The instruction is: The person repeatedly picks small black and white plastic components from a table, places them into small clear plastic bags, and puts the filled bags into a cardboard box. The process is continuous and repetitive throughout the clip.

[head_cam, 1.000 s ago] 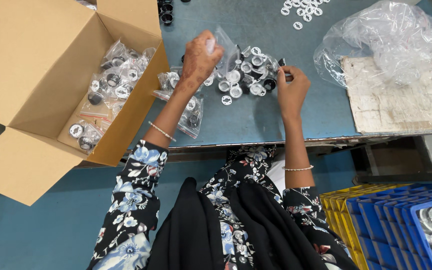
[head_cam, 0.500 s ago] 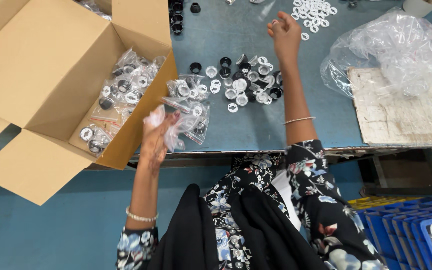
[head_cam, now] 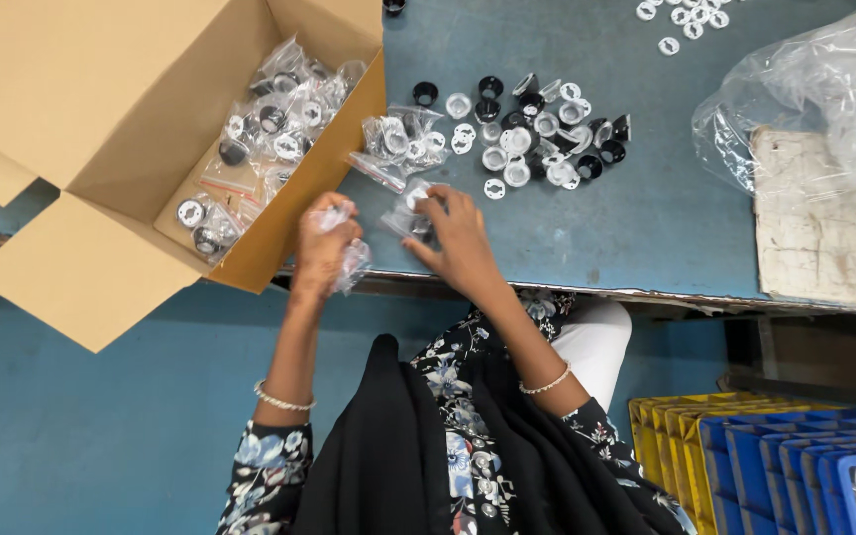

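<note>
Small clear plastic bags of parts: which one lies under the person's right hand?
The small clear plastic bag on the blue table beneath the right hand; others lie farther off or inside the cardboard box.

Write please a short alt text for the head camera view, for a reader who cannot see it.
Seen from above, a person's left hand grips a small clear bag while the right hand touches another clear bag on a blue table. Loose black and white round parts lie ahead; an open cardboard box at left holds filled bags.

Blue-grey worktable; blue floor (evenly lit)
</note>
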